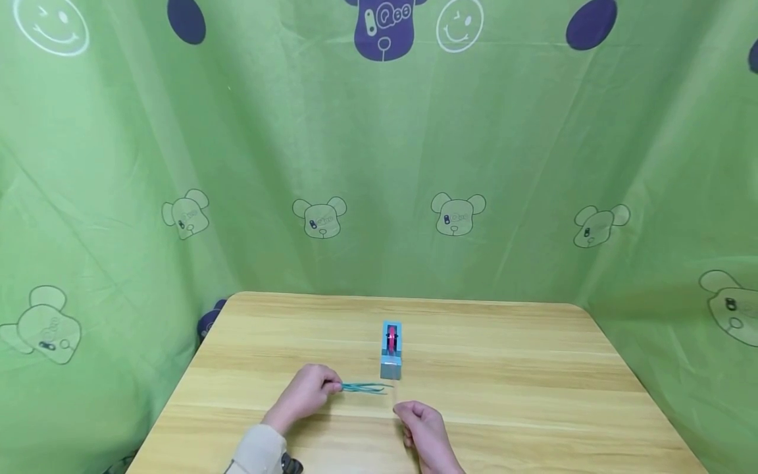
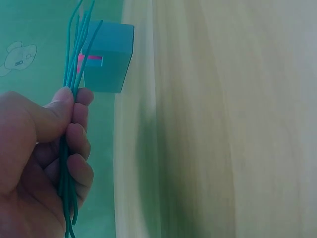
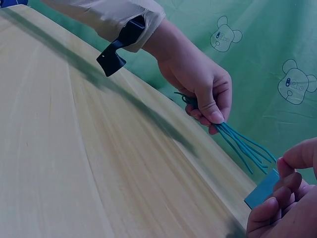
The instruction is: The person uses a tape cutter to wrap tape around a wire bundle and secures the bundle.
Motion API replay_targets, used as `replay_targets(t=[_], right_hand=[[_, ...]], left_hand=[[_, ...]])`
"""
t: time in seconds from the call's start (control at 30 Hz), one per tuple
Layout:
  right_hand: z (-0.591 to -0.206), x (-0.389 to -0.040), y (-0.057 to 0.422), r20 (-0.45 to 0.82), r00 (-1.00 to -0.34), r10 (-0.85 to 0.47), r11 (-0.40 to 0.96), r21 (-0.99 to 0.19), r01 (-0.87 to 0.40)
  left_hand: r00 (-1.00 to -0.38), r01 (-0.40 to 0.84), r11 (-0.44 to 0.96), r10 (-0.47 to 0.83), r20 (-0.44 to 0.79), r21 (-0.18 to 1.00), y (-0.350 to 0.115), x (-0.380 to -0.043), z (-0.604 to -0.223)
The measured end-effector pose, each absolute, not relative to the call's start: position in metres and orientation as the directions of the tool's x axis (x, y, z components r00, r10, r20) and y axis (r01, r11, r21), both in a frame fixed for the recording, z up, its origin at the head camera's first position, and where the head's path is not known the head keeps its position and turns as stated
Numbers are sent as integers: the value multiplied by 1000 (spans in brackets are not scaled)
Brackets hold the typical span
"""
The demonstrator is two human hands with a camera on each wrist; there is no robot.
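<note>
While the left hand point(image 1: 304, 393) gripped teal strands point(image 1: 362, 388) aimed at three o'clock, their tails point(image 2: 66, 203) showed in the wrist views alone; the blue dispenser point(image 1: 391, 370) stood at that hand's two o'clock, and at the dispenser's five o'clock the right hand point(image 1: 425, 429) pinched a faint clear strip point(image 1: 395, 394), visible only head-on.

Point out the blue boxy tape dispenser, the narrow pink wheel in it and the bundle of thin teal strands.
Blue boxy tape dispenser point(image 2: 114, 59): left wrist view, on its body beside the slot.
Narrow pink wheel point(image 1: 391, 340): head view, on its visible edge.
Bundle of thin teal strands point(image 2: 64, 161): left wrist view, gathered middle.
</note>
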State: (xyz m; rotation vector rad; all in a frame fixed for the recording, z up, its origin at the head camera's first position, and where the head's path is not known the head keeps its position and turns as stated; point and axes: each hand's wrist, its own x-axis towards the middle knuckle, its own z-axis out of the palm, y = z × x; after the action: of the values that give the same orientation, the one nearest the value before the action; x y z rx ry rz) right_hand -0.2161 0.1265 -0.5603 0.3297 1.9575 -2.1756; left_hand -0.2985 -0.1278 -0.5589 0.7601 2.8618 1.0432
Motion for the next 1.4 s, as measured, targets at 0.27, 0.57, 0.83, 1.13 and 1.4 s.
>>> replay_targets(t=[0.27, 0.57, 0.83, 1.13, 1.4], right_hand=[[-561, -216, 126, -283, -959, 8, -116, -953, 280], [-563, -215, 126, -280, -960, 11, -121, -953, 277], [-564, -215, 126, -270, -963, 11, -147, -953, 266], [-562, -214, 126, -263, -964, 30, -166, -953, 255], [-565, -214, 127, -260, -965, 16, -179, -951, 254]], left_hand=[[-890, 424, 660, 432, 148, 620, -127, -298, -561], [-895, 412, 659, 422, 144, 629, -130, -300, -565], [-902, 392, 662, 411, 128, 638, -134, -298, -565], [-904, 386, 661, 410, 121, 644, -135, -299, -566], [-898, 399, 653, 419, 132, 644, -131, -300, -570]])
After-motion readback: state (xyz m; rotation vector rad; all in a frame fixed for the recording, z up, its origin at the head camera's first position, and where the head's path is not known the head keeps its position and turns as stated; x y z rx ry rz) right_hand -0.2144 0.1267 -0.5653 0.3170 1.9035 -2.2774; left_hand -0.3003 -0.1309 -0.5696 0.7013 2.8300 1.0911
